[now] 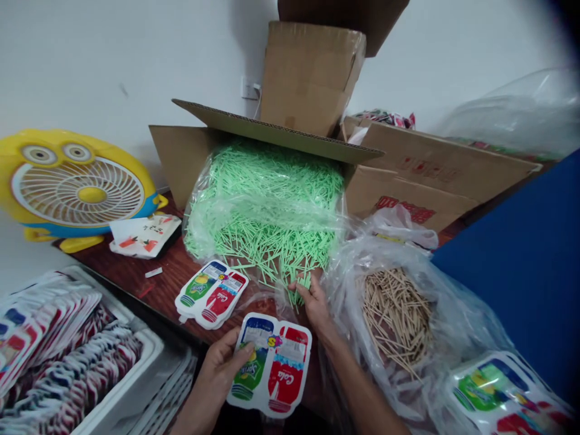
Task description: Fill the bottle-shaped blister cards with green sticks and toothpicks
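My left hand [226,362] grips a flat white packet [270,365] by its left edge, thumb on top; the packet is printed with a green Sprite can and a red Cola can. At the front of a heap of thin green sticks [272,205], my right hand [312,302] is closed around a few of them with thumb and fingers. The heap spills from a clear plastic bag inside an open cardboard box [181,151]. Just left of my hands, a similar printed packet [212,294] lies on the dark wooden table [131,278].
A clear bag of brown sticks [399,320] is at the right, with more packets [502,386] in front. A yellow fan [86,187] stands left, beside a paper packet [145,235]. Lower left, a white crate [154,344] holds many packets. A blue panel [521,260] borders the right.
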A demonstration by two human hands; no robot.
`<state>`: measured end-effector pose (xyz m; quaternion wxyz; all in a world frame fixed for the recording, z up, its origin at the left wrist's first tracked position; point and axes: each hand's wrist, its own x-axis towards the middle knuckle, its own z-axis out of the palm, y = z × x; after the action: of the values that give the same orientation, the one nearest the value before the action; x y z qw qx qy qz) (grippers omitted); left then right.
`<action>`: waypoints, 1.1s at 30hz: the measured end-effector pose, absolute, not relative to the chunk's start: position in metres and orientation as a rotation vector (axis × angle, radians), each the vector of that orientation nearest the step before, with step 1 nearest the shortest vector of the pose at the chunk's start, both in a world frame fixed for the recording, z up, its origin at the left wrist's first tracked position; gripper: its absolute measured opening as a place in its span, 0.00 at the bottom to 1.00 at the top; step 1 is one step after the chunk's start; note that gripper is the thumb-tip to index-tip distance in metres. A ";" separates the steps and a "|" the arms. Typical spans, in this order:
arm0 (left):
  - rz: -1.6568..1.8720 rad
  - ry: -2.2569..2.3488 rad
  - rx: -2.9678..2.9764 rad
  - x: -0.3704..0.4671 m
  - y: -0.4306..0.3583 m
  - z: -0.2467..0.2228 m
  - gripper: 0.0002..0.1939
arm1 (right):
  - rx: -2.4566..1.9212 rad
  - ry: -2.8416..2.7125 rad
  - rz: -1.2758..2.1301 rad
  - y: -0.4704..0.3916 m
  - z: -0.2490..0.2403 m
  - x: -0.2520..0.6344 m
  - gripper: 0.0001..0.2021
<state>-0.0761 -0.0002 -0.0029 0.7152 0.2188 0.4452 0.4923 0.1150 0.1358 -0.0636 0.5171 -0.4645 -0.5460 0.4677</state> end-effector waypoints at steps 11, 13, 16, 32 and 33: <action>1.093 1.018 0.485 -0.074 0.000 -0.006 0.09 | -1.094 -1.334 1.192 0.127 -0.059 0.114 0.08; 1.090 1.026 0.492 -0.074 0.000 -0.006 0.09 | -1.108 -1.340 1.201 0.125 -0.059 0.113 0.07; 1.094 1.042 0.501 -0.075 0.000 -0.006 0.09 | -1.123 -1.326 1.190 0.122 -0.058 0.112 0.08; 0.994 1.171 0.698 -0.077 0.012 -0.001 0.14 | -0.982 -0.841 1.349 0.127 -0.032 0.114 0.13; 0.980 1.172 0.707 -0.076 0.013 0.000 0.14 | -0.921 -0.767 1.402 0.126 -0.026 0.113 0.12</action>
<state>-0.0757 0.0130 0.0001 0.6662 0.3131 0.5193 0.4342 0.1130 0.1255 -0.0263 0.6040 -0.3979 -0.3312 0.6059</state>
